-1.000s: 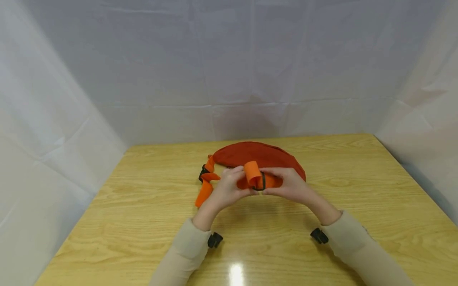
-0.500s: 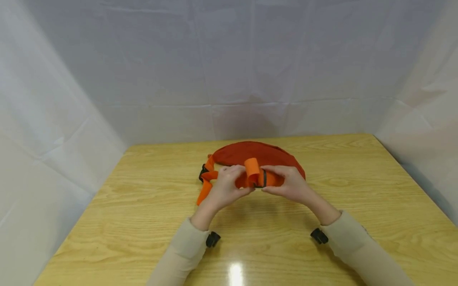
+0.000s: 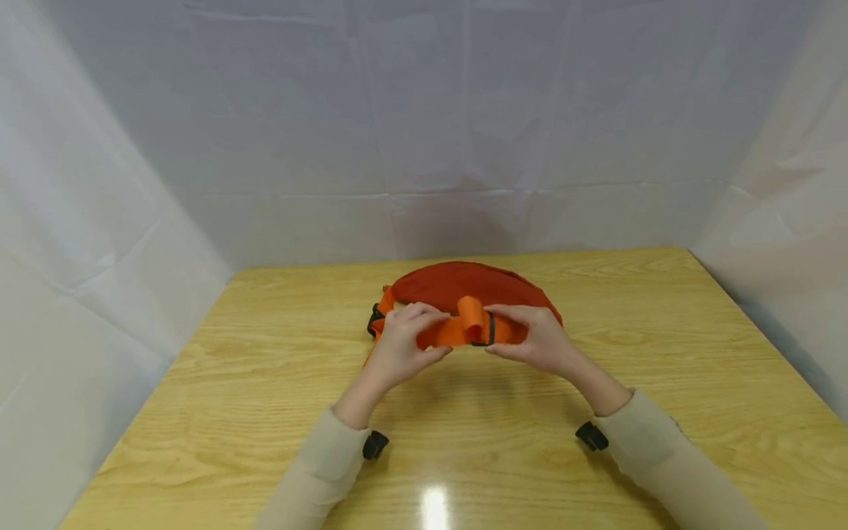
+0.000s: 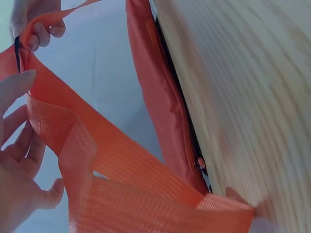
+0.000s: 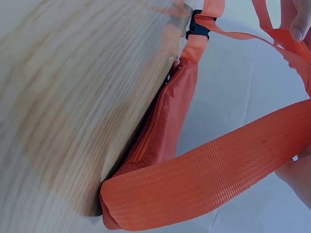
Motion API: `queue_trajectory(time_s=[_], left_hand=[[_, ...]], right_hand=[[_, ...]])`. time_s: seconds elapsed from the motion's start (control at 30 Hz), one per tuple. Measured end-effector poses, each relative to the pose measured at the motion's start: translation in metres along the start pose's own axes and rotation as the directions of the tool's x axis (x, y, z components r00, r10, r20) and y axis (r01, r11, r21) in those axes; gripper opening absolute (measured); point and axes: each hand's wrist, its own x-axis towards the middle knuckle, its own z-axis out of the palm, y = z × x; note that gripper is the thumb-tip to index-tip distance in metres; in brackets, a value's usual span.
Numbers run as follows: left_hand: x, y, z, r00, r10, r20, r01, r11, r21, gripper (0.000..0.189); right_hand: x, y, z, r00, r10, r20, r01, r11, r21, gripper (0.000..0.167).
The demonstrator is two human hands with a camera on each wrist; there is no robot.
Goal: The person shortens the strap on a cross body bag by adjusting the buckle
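Observation:
A red waist bag (image 3: 464, 283) lies toward the far side of the table, its orange webbing strap (image 3: 447, 333) raised in front of it. My left hand (image 3: 400, 346) pinches the strap left of a black slider (image 3: 492, 329). With thumb and fingers, my right hand (image 3: 535, 340) grips the strap right at the slider. Between the hands a loop of webbing stands up from the slider. In the left wrist view, the strap (image 4: 131, 155) hangs folded below the left fingers. The bag's black side-release buckle (image 5: 200, 25) shows closed in the right wrist view.
The wooden table (image 3: 265, 412) reaches back to a pale cloth backdrop (image 3: 424, 132), with more cloth hanging at both sides. A small black device (image 3: 375, 444) sits at the left cuff and another black device (image 3: 592, 436) at the right.
My left hand has moved left along the strap, and a longer flat stretch of webbing shows between the hands. The upright loop looks smaller. The right hand has hardly moved.

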Motion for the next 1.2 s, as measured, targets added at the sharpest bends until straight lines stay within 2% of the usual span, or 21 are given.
queue_trajectory(time_s=[0.23, 0.37, 0.5, 0.67, 1.07, 1.2], left_hand=[[-0.008, -0.004, -0.006, 1.0, 0.021, 0.006, -0.021, 0.999, 0.037, 0.04], [-0.012, -0.007, -0.009, 1.0, 0.028, -0.004, -0.028, 0.999, 0.028, 0.039], [-0.018, -0.013, -0.015, 1.0, 0.0, -0.01, 0.0, 1.0, 0.004, 0.039], [-0.024, -0.018, -0.022, 0.999, -0.028, 0.019, 0.028, 1.0, -0.014, 0.038], [-0.047, -0.031, -0.042, 0.994, -0.104, 0.024, 0.104, 0.994, 0.02, 0.04], [-0.052, -0.035, -0.049, 0.994, -0.112, 0.019, 0.111, 0.993, 0.034, 0.039]], right_hand=[[-0.001, -0.001, 0.002, 0.998, -0.042, 0.035, 0.041, 0.999, 0.02, 0.05], [-0.001, 0.0, 0.002, 0.999, -0.044, 0.02, 0.044, 0.999, -0.002, 0.05], [-0.002, 0.0, 0.0, 1.0, -0.016, 0.0, 0.016, 1.0, 0.002, 0.05], [-0.002, 0.0, -0.002, 1.0, -0.009, 0.02, 0.009, 1.0, 0.019, 0.051], [-0.003, 0.0, -0.002, 1.0, -0.018, 0.018, 0.017, 0.999, 0.046, 0.05], [-0.003, 0.001, -0.002, 1.0, -0.022, 0.021, 0.02, 0.999, 0.049, 0.049]])
